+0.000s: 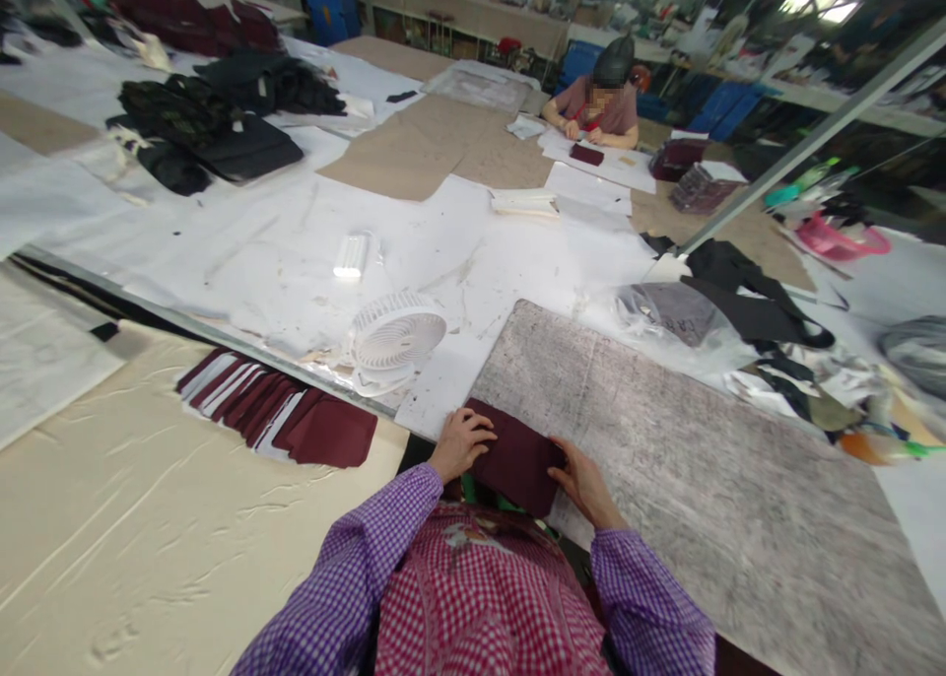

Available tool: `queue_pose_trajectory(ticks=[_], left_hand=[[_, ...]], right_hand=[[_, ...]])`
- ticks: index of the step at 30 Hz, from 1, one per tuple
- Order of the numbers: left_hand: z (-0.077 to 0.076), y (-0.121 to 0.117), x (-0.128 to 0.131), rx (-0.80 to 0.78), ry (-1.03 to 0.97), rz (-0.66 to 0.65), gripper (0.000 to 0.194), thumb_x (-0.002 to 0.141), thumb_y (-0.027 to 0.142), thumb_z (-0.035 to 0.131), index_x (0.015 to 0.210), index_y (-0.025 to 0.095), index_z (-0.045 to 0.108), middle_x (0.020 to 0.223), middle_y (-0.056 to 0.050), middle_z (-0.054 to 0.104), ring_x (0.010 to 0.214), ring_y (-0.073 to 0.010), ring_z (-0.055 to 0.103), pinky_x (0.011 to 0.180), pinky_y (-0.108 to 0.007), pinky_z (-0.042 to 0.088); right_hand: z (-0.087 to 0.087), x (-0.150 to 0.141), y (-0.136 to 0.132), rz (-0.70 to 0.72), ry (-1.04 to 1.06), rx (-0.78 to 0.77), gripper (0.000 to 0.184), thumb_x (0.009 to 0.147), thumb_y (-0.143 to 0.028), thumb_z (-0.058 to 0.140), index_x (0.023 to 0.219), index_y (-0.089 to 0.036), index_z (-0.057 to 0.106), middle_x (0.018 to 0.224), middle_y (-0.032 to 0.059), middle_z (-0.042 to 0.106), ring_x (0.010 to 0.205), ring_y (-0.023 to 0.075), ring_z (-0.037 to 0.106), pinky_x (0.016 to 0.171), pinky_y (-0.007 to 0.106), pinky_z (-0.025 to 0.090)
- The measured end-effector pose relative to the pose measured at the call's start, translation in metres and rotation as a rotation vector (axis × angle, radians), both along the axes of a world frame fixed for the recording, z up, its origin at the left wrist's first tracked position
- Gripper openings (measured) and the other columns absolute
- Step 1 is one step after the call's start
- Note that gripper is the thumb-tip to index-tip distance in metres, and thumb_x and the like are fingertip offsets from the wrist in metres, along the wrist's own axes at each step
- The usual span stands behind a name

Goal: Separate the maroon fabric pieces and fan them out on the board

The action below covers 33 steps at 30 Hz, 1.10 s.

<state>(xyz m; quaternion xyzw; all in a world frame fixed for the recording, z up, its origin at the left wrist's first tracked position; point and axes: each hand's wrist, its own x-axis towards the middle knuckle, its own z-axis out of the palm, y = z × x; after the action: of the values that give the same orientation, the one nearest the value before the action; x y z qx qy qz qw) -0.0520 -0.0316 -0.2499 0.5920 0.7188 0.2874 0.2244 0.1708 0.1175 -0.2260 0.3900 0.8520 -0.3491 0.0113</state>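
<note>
A dark maroon fabric piece [517,459] lies in front of my body, over the near left edge of a grey mottled board [665,430]. My left hand [464,441] rests on its left end, fingers spread over the cloth. At the right end, my right hand [585,481] has its fingers on top and its thumb along the near side, gripping the edge. To the left, a fanned row of maroon pieces [336,430] interleaved with white ones lies on a cream surface [184,538].
A white fan [397,336] and a white boxy object [353,255] stand beyond my hands. Black fabric items [214,129] are piled at the far left. Plastic-wrapped goods [672,316] lie right. Across the table sits a co-worker [602,104]. A metal pole [813,144] slants at right.
</note>
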Motion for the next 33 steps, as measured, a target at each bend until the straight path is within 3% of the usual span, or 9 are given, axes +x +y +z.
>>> queue_pose_trajectory(ticks=[6, 17, 20, 23, 27, 30, 33], left_hand=[[-0.002, 0.002, 0.006, -0.001, 0.002, 0.044, 0.027, 0.078, 0.039, 0.062, 0.097, 0.02, 0.064, 0.114, -0.006, 0.059, 0.115, -0.0267, 0.043, 0.096, -0.05, 0.031], [-0.001, 0.001, 0.008, -0.028, 0.03, 0.047, 0.029, 0.077, 0.038, 0.062, 0.1, 0.02, 0.062, 0.116, -0.006, 0.056, 0.116, -0.0276, 0.04, 0.095, -0.05, 0.03], [0.003, 0.001, 0.008, -0.035, 0.046, 0.043, 0.041, 0.075, 0.036, 0.065, 0.113, 0.023, 0.056, 0.117, -0.005, 0.055, 0.115, -0.028, 0.038, 0.094, -0.048, 0.03], [0.005, 0.002, 0.008, -0.043, 0.064, 0.023, 0.056, 0.072, 0.032, 0.07, 0.124, 0.032, 0.049, 0.119, -0.003, 0.054, 0.114, -0.028, 0.035, 0.092, -0.046, 0.03], [0.004, 0.004, 0.007, -0.057, 0.086, -0.007, 0.046, 0.069, 0.031, 0.073, 0.112, 0.036, 0.059, 0.119, -0.002, 0.052, 0.115, -0.0292, 0.032, 0.092, -0.047, 0.029], [0.004, 0.005, 0.006, -0.06, 0.095, -0.014, 0.046, 0.068, 0.032, 0.073, 0.112, 0.035, 0.06, 0.119, -0.002, 0.053, 0.114, -0.0291, 0.033, 0.091, -0.047, 0.03], [0.005, 0.004, 0.005, -0.057, 0.103, -0.016, 0.046, 0.07, 0.031, 0.072, 0.113, 0.034, 0.059, 0.12, -0.002, 0.052, 0.114, -0.0293, 0.032, 0.093, -0.048, 0.029]], right_hand=[[-0.002, 0.002, 0.001, 0.038, -0.007, -0.005, 0.048, 0.074, -0.019, 0.05, 0.123, -0.021, 0.049, 0.099, 0.0058, 0.063, 0.082, 0.0211, 0.06, 0.075, 0.035, 0.047], [0.0, 0.0, 0.001, 0.04, -0.053, 0.03, 0.05, 0.077, -0.022, 0.049, 0.127, -0.019, 0.044, 0.092, 0.0039, 0.063, 0.072, 0.0184, 0.058, 0.073, 0.034, 0.048], [0.0, -0.002, 0.0, 0.045, -0.067, 0.053, 0.049, 0.077, -0.022, 0.05, 0.126, -0.02, 0.045, 0.091, 0.0027, 0.063, 0.071, 0.0176, 0.059, 0.072, 0.033, 0.048], [0.001, -0.001, -0.003, 0.02, -0.093, 0.113, 0.049, 0.077, -0.022, 0.053, 0.125, -0.023, 0.046, 0.096, 0.0033, 0.062, 0.075, 0.0188, 0.061, 0.072, 0.033, 0.047], [0.009, -0.004, -0.009, -0.061, -0.136, 0.263, 0.046, 0.078, -0.026, 0.055, 0.124, -0.02, 0.049, 0.103, 0.0113, 0.057, 0.083, 0.0259, 0.061, 0.067, 0.036, 0.047], [0.01, -0.02, -0.019, -0.031, -0.094, 0.346, 0.035, 0.086, -0.028, 0.046, 0.12, -0.02, 0.053, 0.108, 0.0128, 0.056, 0.095, 0.0262, 0.058, 0.078, 0.037, 0.047], [-0.002, -0.048, -0.037, 0.066, -0.024, 0.388, 0.036, 0.092, -0.027, 0.036, 0.124, -0.018, 0.05, 0.127, 0.0115, 0.051, 0.117, 0.0235, 0.048, 0.097, 0.037, 0.039]])
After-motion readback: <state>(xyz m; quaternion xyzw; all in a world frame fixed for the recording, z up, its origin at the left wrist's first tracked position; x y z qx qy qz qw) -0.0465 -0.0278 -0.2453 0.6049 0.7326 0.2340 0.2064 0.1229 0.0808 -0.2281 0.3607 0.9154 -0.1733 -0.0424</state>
